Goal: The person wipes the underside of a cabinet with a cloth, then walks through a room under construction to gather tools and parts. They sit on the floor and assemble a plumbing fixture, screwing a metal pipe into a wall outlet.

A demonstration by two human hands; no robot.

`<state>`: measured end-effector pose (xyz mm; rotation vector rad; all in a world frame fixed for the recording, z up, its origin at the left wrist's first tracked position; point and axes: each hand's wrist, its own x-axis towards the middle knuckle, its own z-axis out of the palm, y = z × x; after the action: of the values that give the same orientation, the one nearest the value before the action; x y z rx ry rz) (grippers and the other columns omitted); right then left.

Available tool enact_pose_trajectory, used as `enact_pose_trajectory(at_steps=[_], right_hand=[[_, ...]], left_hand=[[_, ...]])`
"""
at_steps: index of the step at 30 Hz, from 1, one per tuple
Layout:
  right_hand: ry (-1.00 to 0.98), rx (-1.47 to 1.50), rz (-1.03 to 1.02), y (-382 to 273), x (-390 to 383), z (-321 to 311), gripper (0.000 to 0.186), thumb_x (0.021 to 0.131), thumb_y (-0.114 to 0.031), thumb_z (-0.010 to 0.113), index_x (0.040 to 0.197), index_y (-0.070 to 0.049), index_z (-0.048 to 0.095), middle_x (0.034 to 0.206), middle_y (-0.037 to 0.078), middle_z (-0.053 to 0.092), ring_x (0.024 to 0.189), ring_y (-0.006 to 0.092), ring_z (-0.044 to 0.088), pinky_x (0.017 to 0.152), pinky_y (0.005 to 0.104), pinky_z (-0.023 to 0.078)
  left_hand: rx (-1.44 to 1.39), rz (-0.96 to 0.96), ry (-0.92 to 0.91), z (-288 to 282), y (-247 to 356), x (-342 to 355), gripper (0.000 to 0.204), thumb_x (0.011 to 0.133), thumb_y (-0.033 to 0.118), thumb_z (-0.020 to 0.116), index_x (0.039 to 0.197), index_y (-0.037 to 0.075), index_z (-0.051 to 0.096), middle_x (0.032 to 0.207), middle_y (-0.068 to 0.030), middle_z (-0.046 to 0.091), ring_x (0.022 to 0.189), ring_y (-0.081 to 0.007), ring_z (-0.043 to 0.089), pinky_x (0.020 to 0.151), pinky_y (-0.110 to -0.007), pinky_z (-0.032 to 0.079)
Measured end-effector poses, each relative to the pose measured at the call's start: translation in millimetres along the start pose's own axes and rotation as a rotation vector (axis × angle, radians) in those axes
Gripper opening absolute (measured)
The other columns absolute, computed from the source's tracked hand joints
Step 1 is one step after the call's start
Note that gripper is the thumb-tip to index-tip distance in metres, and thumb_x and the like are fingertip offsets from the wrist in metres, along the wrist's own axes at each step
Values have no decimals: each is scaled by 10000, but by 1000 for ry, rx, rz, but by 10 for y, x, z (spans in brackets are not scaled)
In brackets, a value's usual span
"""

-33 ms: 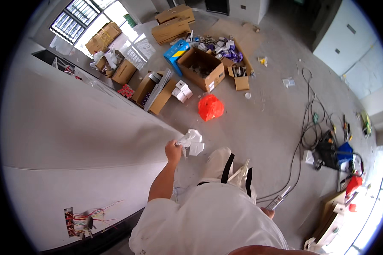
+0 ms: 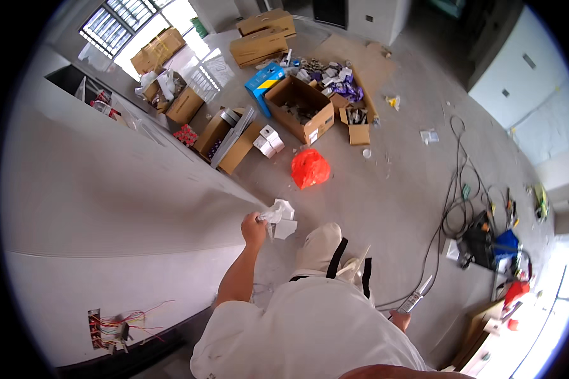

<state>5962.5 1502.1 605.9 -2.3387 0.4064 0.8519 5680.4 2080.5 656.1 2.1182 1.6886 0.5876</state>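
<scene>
My left hand (image 2: 254,231) reaches forward beside the white wall and is closed on a crumpled white sheet (image 2: 273,213), thin like plastic or paper. A flat white piece (image 2: 286,228) shows just under the sheet; whether it hangs from the hand or lies on the floor I cannot tell. Low on the right, my right hand (image 2: 399,320) is closed round the lower end of a sealant cartridge (image 2: 411,302). The cartridge is tilted, its pale pointed nozzle aimed up and to the right. My shirt hides part of the right forearm.
A red plastic bag (image 2: 310,168) sits on the floor ahead, with cardboard boxes (image 2: 299,110) and loose packaging beyond. Dark cables (image 2: 450,189) loop to a black machine (image 2: 478,243) at right. Bare wires (image 2: 123,325) stick out of a wall box at lower left.
The view has shifted slightly. In it, my left hand with the white sheet sits a little lower and further left, and more of my right hand shows below the cartridge.
</scene>
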Motion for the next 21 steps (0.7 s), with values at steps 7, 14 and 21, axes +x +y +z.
enact_pose_trajectory(at_steps=[7,14,21], right_hand=[[82,-140,-212,-2069,1285,-84,545,573,-59,810,1064,33,591,875,137,685,774,287,678,698,436,544],[-110,-275,-264,-3075,2555,81,517,599,-62,808,1049,61,586,890,161,663,719,291,649,666,423,538],[-365,-397,-299,-4456,3534,790,492,626,-105,826,1014,67,579,892,169,672,702,310,662,647,431,539]], left_hand=[[-27,-219,32,835,279,617,265,668,138,736,911,35,708,837,-164,656,815,-349,638,759,-447,501],[-47,-483,86,943,771,1132,293,655,133,711,922,14,728,819,-184,681,778,-365,652,740,-443,514],[-459,-864,393,508,1107,1922,211,688,-30,740,896,-50,714,734,-116,699,558,-185,672,500,-302,551]])
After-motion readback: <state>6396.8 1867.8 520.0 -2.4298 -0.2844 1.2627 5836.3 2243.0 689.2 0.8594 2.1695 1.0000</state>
